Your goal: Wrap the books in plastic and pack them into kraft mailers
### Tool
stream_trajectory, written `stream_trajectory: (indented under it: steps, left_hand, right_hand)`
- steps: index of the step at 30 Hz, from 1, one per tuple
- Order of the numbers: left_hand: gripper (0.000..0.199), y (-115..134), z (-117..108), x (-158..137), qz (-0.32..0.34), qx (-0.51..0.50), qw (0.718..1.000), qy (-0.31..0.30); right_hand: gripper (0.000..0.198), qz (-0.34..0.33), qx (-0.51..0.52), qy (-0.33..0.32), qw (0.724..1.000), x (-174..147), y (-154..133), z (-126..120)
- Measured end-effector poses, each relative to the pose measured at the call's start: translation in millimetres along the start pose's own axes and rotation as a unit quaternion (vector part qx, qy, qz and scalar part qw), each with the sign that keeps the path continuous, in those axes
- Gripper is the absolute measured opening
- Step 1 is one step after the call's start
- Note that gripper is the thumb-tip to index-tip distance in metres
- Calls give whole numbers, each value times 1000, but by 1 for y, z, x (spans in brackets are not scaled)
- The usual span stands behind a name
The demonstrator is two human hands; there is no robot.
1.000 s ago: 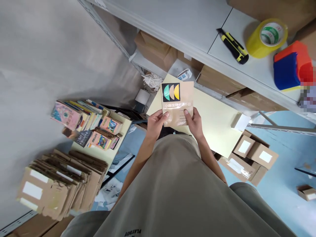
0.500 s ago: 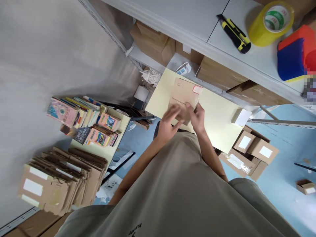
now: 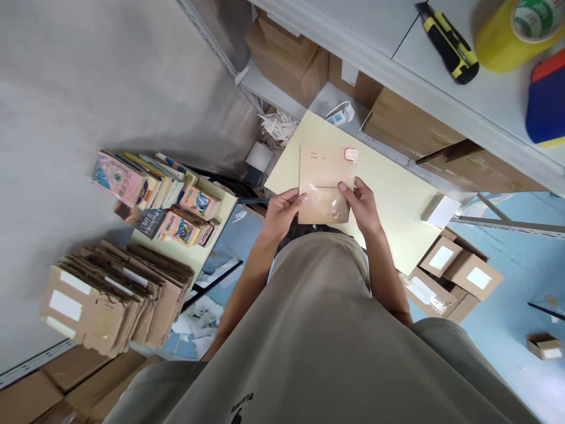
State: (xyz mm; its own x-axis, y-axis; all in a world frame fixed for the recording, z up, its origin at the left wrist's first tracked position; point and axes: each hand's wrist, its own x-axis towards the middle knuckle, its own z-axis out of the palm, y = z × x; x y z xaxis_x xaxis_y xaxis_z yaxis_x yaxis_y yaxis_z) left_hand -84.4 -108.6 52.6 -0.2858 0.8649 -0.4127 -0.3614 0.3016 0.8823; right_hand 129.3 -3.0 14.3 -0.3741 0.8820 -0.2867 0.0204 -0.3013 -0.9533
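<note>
A tan book (image 3: 325,182) with a red-edged label in its upper right corner is held over the pale yellow table (image 3: 397,227), near my body. Its glossy cover reflects light, as clear wrap would. My left hand (image 3: 281,211) grips the left edge, thumb on the cover. On the right edge, my right hand (image 3: 362,205) is closed with its thumb on the front. The fingers behind the book are hidden.
Books (image 3: 132,182) and flattened cardboard boxes (image 3: 97,300) stand at left. A utility knife (image 3: 448,44) and yellow tape roll (image 3: 507,41) lie on the upper shelf (image 3: 353,32). A small white box (image 3: 441,211) sits at the table's right end. Cardboard boxes (image 3: 461,274) stand on the floor.
My left hand has moved from over the book's lower part to its left edge. The book has turned more upright in view, and the camera view has shifted slightly.
</note>
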Motion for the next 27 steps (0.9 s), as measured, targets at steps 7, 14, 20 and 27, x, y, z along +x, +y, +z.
stream_trajectory:
  steps: [7, 14, 20, 27]
  left_hand:
    - [60, -3, 15, -4, 108, 117, 984, 75]
    - [51, -14, 33, -18, 146, 263, 953, 27]
    - [85, 4, -3, -2, 127, 192, 966, 114]
    - [63, 13, -3, -3, -20, 46, 999, 2]
  right_hand:
    - [87, -56, -81, 19, 995, -6, -2, 34]
    - [69, -59, -78, 60, 993, -9, -11, 52]
    - [64, -8, 17, 7, 1000, 2, -10, 14]
    - [74, 46, 70, -47, 995, 0, -10, 6]
